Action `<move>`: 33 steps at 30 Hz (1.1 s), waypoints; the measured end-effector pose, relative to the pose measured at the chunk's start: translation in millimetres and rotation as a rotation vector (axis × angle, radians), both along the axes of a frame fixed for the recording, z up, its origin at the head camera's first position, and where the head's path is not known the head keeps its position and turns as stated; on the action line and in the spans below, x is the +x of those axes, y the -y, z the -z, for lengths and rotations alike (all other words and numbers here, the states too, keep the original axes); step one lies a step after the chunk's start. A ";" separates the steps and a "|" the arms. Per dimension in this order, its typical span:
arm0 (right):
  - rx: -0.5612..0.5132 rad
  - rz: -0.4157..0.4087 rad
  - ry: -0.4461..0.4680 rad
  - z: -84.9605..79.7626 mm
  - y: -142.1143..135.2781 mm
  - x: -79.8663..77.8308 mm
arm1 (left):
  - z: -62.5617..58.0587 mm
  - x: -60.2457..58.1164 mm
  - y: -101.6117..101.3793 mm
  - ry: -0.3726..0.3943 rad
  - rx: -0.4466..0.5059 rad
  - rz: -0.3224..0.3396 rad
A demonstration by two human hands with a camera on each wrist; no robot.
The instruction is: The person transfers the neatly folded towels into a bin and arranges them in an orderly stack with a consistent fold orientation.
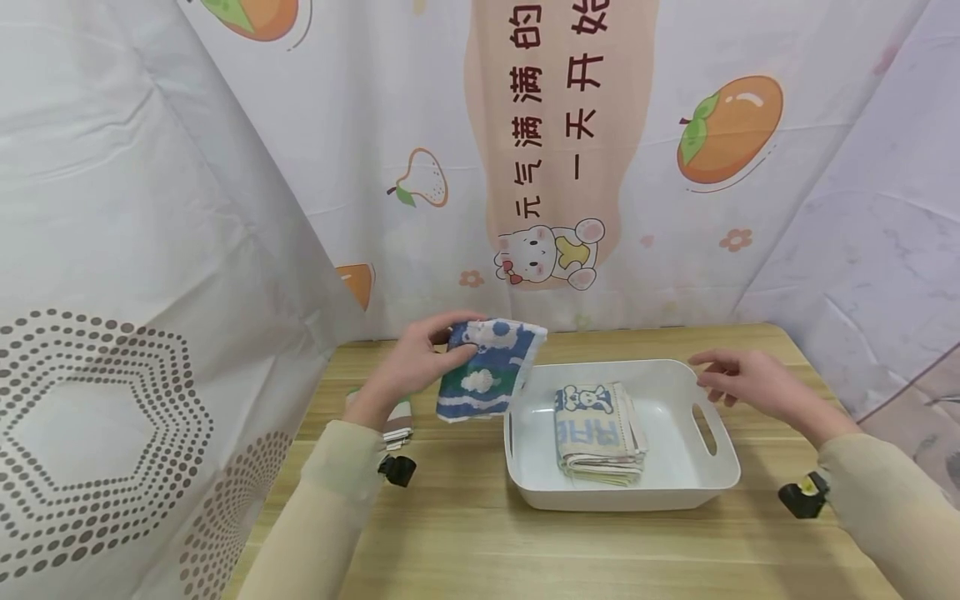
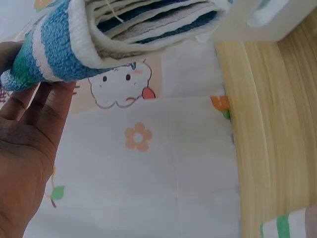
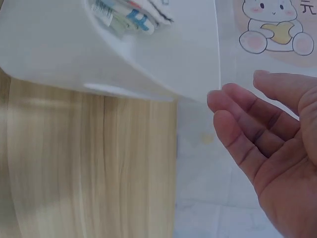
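Note:
My left hand [image 1: 420, 358] pinches a folded blue towel [image 1: 491, 367] with green and white patterns, held up just left of the white basket [image 1: 675, 475]. In the left wrist view the folded layers of the towel [image 2: 54, 42] show, with fingers beneath it. Inside the basket lies a folded cream-and-blue towel [image 1: 596, 425], left of its middle. My right hand [image 1: 750, 382] hovers by the basket's right back corner, fingers loosely bent and holding nothing. From the right wrist view, its fingertips come close to the basket rim; whether they touch it I cannot tell.
A striped cloth [image 1: 399, 423] lies on the wooden table [image 1: 465, 533] at the left, partly hidden by the left forearm. Behind the table hangs a printed curtain [image 1: 360, 208]; another patterned sheet [image 1: 97, 275] hangs at the left.

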State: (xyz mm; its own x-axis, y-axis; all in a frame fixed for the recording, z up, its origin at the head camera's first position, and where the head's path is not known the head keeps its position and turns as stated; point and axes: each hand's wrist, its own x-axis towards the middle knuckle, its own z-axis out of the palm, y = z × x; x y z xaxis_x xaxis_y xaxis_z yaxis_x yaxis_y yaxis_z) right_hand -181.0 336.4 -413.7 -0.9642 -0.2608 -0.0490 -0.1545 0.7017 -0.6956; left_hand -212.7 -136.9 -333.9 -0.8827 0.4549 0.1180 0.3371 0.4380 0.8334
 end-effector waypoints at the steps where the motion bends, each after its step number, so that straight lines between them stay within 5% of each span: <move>1: -0.001 -0.005 -0.004 -0.9 1.4 -0.4 | 1.6 -0.9 -3.0 -0.008 0.007 0.006; 18: 0.013 -0.100 -0.100 -30.0 52.2 1.0 | 19.5 -3.0 -57.4 -0.158 0.096 0.162; 33: -0.037 -0.222 -0.155 -43.9 84.8 4.1 | 32.6 -1.1 -73.5 -0.267 0.061 0.209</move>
